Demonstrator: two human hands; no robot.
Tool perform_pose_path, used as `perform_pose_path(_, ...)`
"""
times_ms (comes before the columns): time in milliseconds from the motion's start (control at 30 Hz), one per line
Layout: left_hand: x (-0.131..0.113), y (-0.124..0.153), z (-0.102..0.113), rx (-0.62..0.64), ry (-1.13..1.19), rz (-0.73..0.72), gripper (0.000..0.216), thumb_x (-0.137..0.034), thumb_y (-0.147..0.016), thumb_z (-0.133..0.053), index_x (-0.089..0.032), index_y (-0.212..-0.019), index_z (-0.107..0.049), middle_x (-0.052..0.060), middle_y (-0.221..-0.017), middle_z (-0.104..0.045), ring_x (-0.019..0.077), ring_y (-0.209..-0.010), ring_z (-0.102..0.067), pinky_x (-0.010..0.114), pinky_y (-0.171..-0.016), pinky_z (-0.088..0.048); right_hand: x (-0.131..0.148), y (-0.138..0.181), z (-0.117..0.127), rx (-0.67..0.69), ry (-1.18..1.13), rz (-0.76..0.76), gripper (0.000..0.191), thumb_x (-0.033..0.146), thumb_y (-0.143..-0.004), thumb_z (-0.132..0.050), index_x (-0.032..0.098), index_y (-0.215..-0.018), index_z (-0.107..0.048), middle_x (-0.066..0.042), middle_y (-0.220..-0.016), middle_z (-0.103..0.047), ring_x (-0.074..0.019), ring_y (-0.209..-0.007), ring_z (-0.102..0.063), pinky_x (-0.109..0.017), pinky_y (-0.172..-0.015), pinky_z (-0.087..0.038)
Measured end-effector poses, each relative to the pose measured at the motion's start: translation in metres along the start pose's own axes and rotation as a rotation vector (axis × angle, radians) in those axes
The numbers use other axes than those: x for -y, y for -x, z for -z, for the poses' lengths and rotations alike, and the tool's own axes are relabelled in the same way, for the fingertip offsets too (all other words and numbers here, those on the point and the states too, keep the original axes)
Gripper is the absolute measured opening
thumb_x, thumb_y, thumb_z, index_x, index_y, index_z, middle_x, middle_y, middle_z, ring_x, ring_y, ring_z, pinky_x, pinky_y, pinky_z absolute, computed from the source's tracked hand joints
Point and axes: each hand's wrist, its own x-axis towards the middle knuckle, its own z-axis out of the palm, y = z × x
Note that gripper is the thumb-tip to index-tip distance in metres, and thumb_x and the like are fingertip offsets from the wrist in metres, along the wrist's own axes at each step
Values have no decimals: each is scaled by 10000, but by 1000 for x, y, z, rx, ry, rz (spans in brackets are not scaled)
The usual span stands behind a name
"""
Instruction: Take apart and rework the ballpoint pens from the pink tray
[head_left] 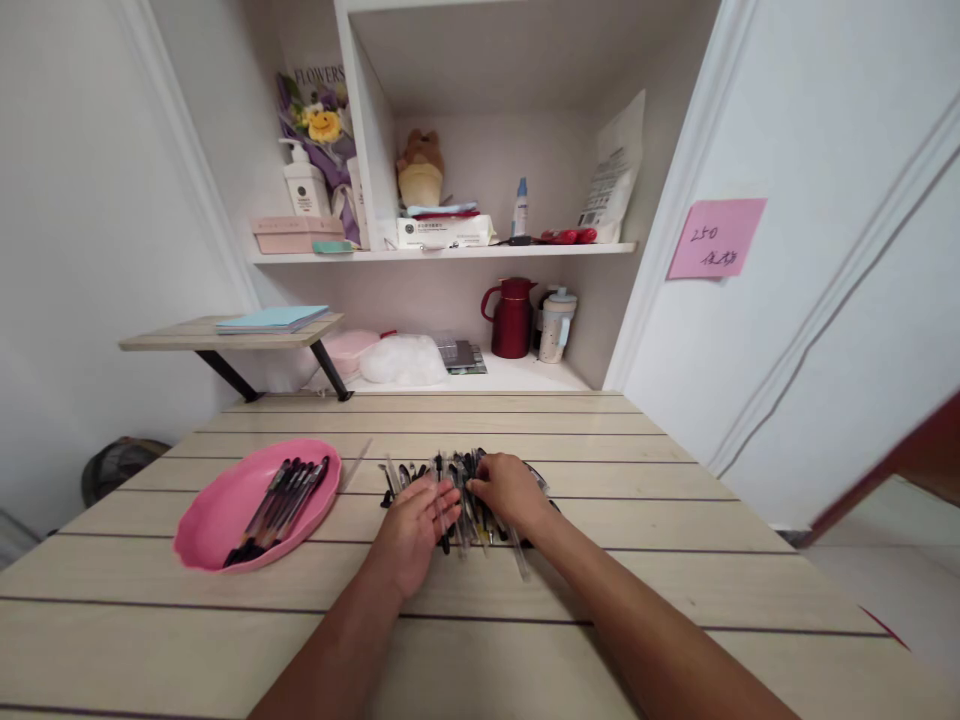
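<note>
A loose pile of pens and pen parts, with black caps and clear barrels, lies mid-table. At its left side is my left hand, palm turned up and inward, fingers lightly curled. A clear pen with black ends runs across those fingers and seems held there. My right hand reaches over the pile's right part with thumb and fingers drawn together; what is between the fingertips is hidden. To the left stands a pink scalloped dish, in which several black-ended pens lie side by side.
A clear tube lies beside the dish. Behind it, a small raised shelf on black legs carries blue paper. At the back, a white cabinet holds a red jug, a tumbler and a plastic bag.
</note>
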Motion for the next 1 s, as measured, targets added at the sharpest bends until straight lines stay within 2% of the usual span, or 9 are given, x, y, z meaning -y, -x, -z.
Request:
perform_pose_path(267, 2, -2, 1, 1, -23, -16, 374, -72, -677, -569, -150, -1028, -467, 142, -1132, -523, 208, -1002, -547, 341, -878, -418, 4, 1, 0, 58, 20, -23, 190, 312, -709, -507, 172, -719, -635, -72, -756, -662, -169, -737, -580, -236, -605, -342)
perform_pose_path(467, 0, -2, 3, 21, -18, -57, 408, -89, -670, -581, -164, -1057, -477, 122, -1269, -423, 201, -1161, -412, 314, -987, -308, 11, 6, -3, 62, 54, -19, 238, 365, -724, -520, 161, -778, -632, -97, -807, -659, -191, -780, -587, -248, -634, -356)
perform_pose_path(600, -1, -3, 5, 50, -30, -106, 402, -131, -678, -592, -180, -1065, -498, 103, -1294, -400, 197, -1195, -367, 309, -1008, -275, 12, 8, -3, 47, 75, -7, 255, 349, -778, -461, 155, -801, -624, -117, -824, -653, -195, -799, -583, -258, -655, -357)
perform_pose_path(733, -6, -2, 4, 26, -37, -167, 412, -156, -680, -592, -185, -1080, -498, 106, -1265, -433, 190, -1169, -403, 300, -987, -308, 10, 4, -2, 19, 53, -15, 251, 282, -807, -411, 156, -793, -628, -115, -815, -654, -188, -804, -579, -255, -672, -347)
perform_pose_path(867, -36, 2, 10, -29, -193, -317, 436, -207, -678, -582, -183, -1103, -487, 114, -1237, -465, 203, -1126, -449, 325, -941, -357, 5, 1, 0, -10, 20, -5, 237, 265, -795, -416, 168, -768, -630, -93, -795, -655, -176, -780, -572, -244, -643, -333)
perform_pose_path(933, -66, 3, 24, -91, -457, -440, 464, -252, -686, -558, -179, -1135, -469, 112, -1212, -494, 210, -1120, -452, 342, -937, -346, 4, 1, 1, -32, 1, 4, 229, 260, -789, -418, 175, -764, -629, -79, -781, -655, -167, -755, -565, -239, -622, -324)
perform_pose_path(1000, -100, 3, 47, -260, -886, -547, 463, -277, -694, -522, -172, -1143, -476, 107, -1173, -530, 222, -1109, -456, 353, -936, -327, 2, 1, 2, -49, -27, 15, 224, 256, -786, -419, 176, -749, -625, -67, -766, -652, -155, -720, -556, -233, -602, -315)
